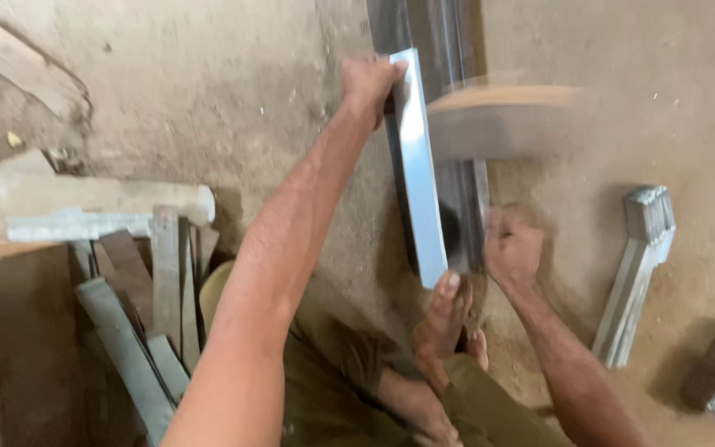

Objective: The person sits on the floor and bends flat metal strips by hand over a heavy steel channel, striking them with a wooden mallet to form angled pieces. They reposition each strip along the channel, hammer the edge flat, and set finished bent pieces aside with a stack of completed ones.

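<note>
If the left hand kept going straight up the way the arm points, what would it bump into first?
Probably nothing soon. The left hand grips the top of the metal strip, and beyond it only the bare dirt floor shows, though depth is hard to judge.

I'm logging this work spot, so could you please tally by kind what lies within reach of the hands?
Hands: 2, left, right
Bare foot: 1
Shiny metal strip held by the left hand: 1
Bundle of metal strips on the ground: 1
Total: 5

right hand [512,247] and wooden mallet [502,124] motion-blurred
</note>
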